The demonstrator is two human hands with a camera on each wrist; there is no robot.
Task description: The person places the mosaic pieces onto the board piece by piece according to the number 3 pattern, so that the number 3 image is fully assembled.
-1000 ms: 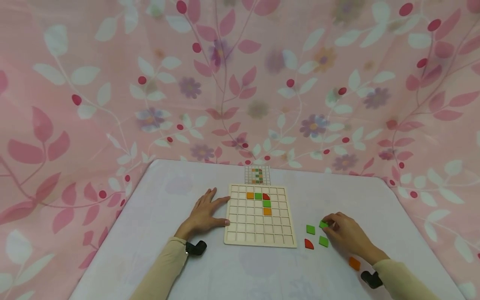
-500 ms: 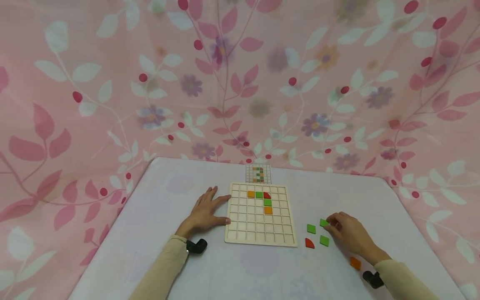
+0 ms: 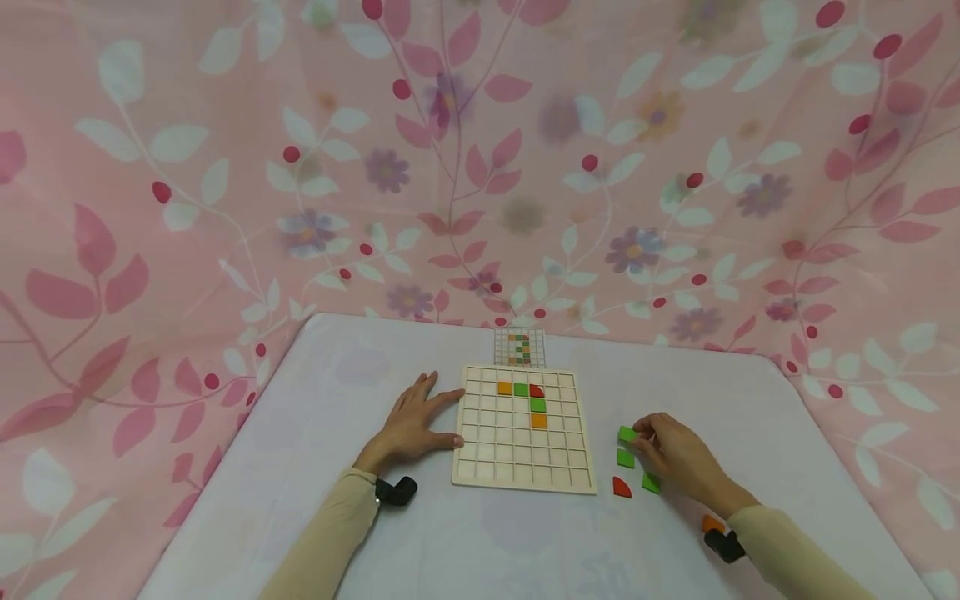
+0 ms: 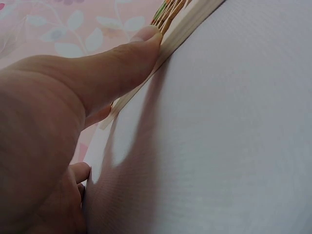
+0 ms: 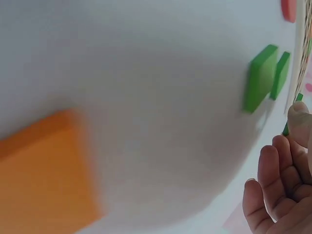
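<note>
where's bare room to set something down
Bare tabletop borders the near edge of the board, right of the left sleeve; more lies right of the right hand. Crowded: right of the board, where that hand pinches a green tile among green tiles and a red piece.

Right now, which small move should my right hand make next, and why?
Probably carry the green square left to the board: your right hand pinches it, and the board's lower rows are bare, while the card shows colours near its bottom.

Cloth-screened space, possibly a makeshift booth, pink floral drape [image 3: 480, 208] behind a white-covered table [image 3: 435, 542]
</note>
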